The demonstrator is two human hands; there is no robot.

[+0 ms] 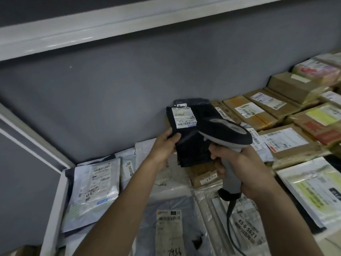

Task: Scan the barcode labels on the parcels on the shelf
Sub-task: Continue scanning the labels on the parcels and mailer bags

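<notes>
At the left end of the shelf (55, 206), by its white side wall, a white plastic mail bag (92, 193) lies flat. It has a barcode label on top and dark numbers written on it. Next to it, at the front edge, lies a grey bag (166, 228) with a long white label (168, 231).

The left hand (166, 144) reaches up over these bags. Its thumb and fingers pinch the left edge of a black parcel (191, 130) and hold it up near the grey back wall. The parcel stands tilted, with its white barcode label (183, 117) facing the camera. Under it a small brown box (204, 177) sits on the shelf.

Just to the right, the right hand (238, 169) grips the grey handle of a barcode scanner (225, 133), with its fingers curled round it. The dark head of the scanner is just beside the black parcel and partly in front of it. A dark cord (230, 218) hangs down from the bottom of the handle.

Below the right hand lie clear and white bags with black numbers on them. Along the back wall, to the right, brown cardboard boxes (262, 109) stand in a row with white labels on top. By the right end of the shelf a flat white bag with a pale yellow label (313, 189) lies near the front edge.
</notes>
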